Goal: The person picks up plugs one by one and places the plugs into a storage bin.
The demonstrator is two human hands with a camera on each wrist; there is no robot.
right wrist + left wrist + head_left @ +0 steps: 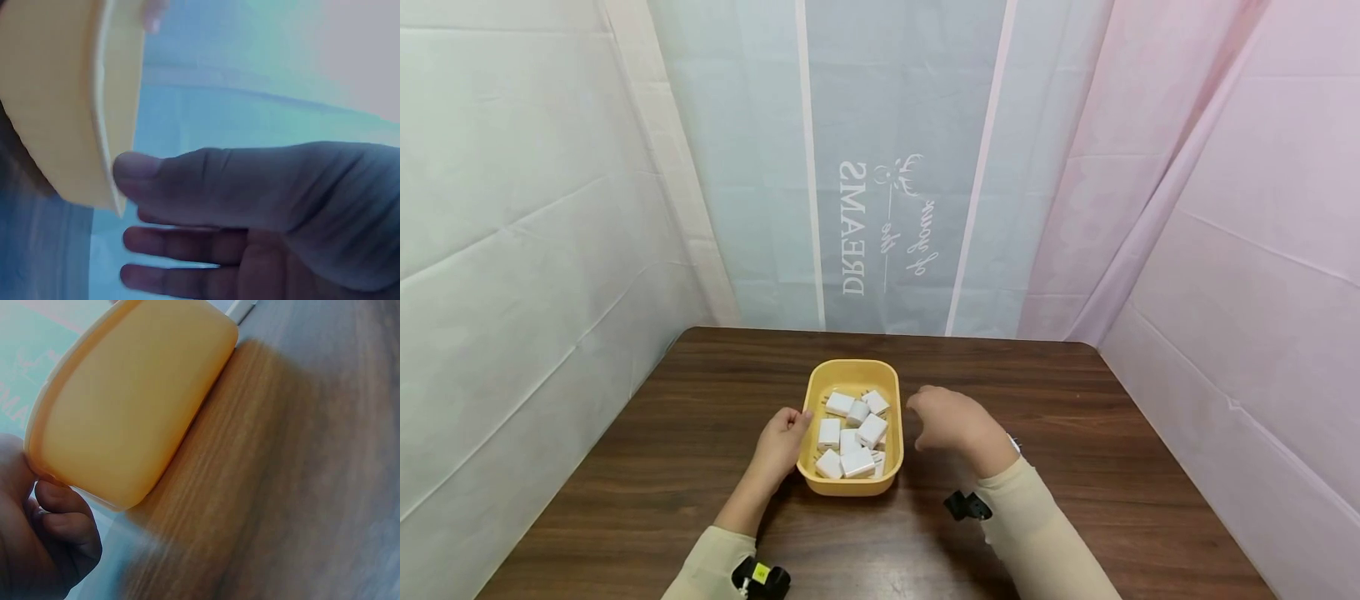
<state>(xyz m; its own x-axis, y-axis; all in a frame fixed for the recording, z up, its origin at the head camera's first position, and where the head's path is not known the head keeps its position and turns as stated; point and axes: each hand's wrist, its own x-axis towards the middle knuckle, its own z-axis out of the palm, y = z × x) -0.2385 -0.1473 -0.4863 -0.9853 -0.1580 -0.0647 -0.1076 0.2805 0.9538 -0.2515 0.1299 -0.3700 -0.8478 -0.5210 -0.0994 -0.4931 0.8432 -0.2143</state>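
Observation:
A yellow plastic tub [848, 487] stands on the table, holding several white charger plugs [858, 462] with metal prongs. At its left side, my left hand [782, 442] pinches the rim between thumb and curled fingers. The left wrist view shows this grip too, the hand [47, 531] at the end of the tub's wall [137, 406]. Just right of the tub is my right hand [955, 421], a small gap away in the head view. Its fingers are extended and hold nothing. Seen from the right wrist, the thumb [187, 184] overlaps the tub's rim; contact cannot be told there.
The dark brown wooden table [722, 375] extends around the tub. Behind it hangs a grey-blue curtain [902, 100] with white lettering, and pale cloth walls [512, 208] stand at both sides. A black wrist camera [762, 577] is strapped to the left sleeve, another [966, 506] to the right.

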